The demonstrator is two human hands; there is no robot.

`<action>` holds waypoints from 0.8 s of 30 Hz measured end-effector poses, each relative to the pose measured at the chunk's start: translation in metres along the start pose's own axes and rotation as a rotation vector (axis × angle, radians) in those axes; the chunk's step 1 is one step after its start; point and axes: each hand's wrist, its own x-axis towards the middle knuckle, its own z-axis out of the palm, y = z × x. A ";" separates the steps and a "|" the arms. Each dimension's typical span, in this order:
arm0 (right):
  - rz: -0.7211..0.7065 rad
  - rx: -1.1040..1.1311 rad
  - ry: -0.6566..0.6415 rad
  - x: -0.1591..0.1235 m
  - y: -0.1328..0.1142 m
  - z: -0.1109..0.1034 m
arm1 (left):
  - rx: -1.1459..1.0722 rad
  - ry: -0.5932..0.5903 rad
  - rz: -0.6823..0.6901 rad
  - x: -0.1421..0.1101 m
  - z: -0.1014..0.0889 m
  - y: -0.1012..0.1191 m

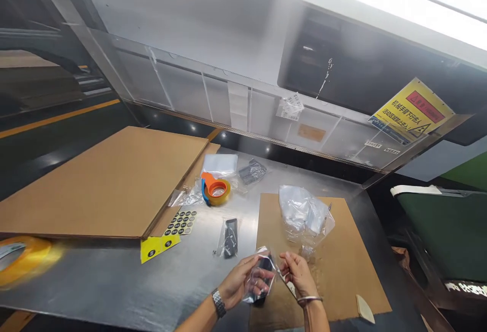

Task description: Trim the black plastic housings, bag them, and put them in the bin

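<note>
1. The left hand [238, 282] grips a small clear plastic bag [258, 279] from the left side, fingers curled around it. A dark flat item [265, 271] sits inside the bag.
2. The right hand [299, 271] pinches the bag's upper right edge between thumb and fingertips. Both hands are closed on the bag.
3. Location: the bag is held just above the near edge of a brown cardboard sheet [342, 271] on the metal worktable [114, 281], near centre.
4. Handling judgement: the film looks thin, soft and slippery, and crumples readily. The bag appears light. The dark item inside seems rigid, so a grip across it would be firmer than one on loose film; the open edge is the place to pinch.
5. Surroundings: a pile of empty clear bags [304, 213] lies just beyond the hands on the cardboard sheet. A second bagged dark item [229, 237] rests to the left on the table. Farther left is a sheet of round stickers [180, 223], and beyond it an orange tape dispenser [215, 189].
6. A large flat cardboard stack [102, 185] occupies the far left; a blurred yellow tape roll [19, 261] sits at the near left edge.
</note>
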 end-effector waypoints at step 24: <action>0.031 0.117 -0.178 -0.018 0.020 0.016 | 0.050 -0.047 0.083 -0.018 -0.026 -0.013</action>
